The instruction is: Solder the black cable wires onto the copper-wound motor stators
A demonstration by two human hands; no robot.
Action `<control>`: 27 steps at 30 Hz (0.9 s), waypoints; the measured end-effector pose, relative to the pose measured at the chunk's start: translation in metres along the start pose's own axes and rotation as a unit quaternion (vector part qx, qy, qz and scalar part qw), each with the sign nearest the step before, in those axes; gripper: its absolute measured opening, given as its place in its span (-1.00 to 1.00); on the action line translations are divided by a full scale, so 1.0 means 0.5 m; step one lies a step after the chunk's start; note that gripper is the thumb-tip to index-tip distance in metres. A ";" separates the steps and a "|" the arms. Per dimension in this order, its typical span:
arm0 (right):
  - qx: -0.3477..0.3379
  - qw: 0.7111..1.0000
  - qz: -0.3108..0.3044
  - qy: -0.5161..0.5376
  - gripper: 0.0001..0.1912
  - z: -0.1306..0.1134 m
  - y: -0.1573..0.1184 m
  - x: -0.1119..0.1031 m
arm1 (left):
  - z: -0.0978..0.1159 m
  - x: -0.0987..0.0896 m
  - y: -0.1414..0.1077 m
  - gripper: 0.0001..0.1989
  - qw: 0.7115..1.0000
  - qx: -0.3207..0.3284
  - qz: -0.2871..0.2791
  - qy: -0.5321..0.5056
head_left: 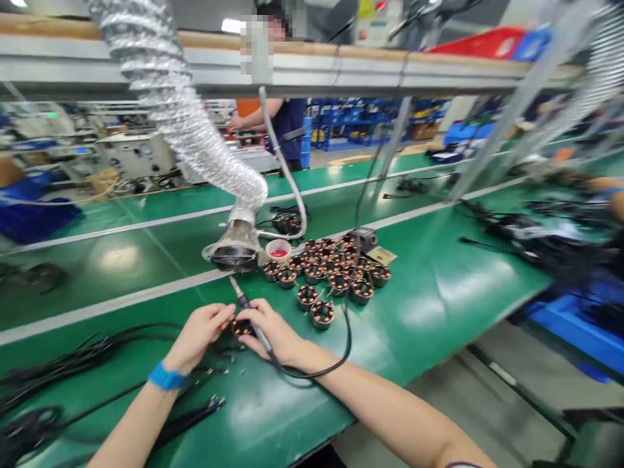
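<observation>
In the head view, my right hand [277, 331] grips a soldering iron [242, 299], its tip pointing up and away from me. Under that hand's fingers sits a copper-wound motor stator [242, 327], partly covered. My left hand [207, 330], with a blue band at the wrist, has thumb and fingers pinched at the stator's left side. What lies in that pinch is too small to make out. Several more stators [322, 314] are grouped on the green bench to the right, beyond my hands.
A foil exhaust duct [195, 140] ends in a hood [237, 247] just past the iron's tip. Beside it stands a small cup [278, 251] with red contents. Black cables [88, 357] lie at left. The iron's cord [347, 338] loops over my right forearm. A person [287, 123] stands across the bench.
</observation>
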State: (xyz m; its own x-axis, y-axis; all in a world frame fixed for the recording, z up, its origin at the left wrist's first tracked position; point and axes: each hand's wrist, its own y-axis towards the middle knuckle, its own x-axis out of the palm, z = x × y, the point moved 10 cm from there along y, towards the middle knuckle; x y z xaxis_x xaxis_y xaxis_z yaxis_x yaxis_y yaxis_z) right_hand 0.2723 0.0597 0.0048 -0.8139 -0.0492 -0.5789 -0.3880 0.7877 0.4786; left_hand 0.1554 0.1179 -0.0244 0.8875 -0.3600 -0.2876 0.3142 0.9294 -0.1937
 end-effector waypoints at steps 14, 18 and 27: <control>0.012 0.997 0.049 0.059 -0.56 0.013 0.009 -0.010 | 0.032 -0.015 -0.054 -0.58 0.988 0.012 0.038 0.150; 0.014 0.998 0.046 0.045 -0.56 0.015 0.009 -0.009 | 0.027 -0.010 -0.052 -0.73 0.995 -0.005 -0.021 0.093; 0.016 0.998 0.045 0.043 -0.54 0.009 0.009 -0.013 | 0.028 -0.005 -0.039 -0.63 0.998 0.005 0.008 0.069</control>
State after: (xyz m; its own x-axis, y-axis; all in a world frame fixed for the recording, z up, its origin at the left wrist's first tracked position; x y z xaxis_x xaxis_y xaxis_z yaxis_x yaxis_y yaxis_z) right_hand 0.2777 0.0662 0.0079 -0.8795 -0.0293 -0.4750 -0.2990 0.8105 0.5036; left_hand 0.1519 0.1017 -0.0067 0.8376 -0.3527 -0.4171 0.3047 0.9355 -0.1792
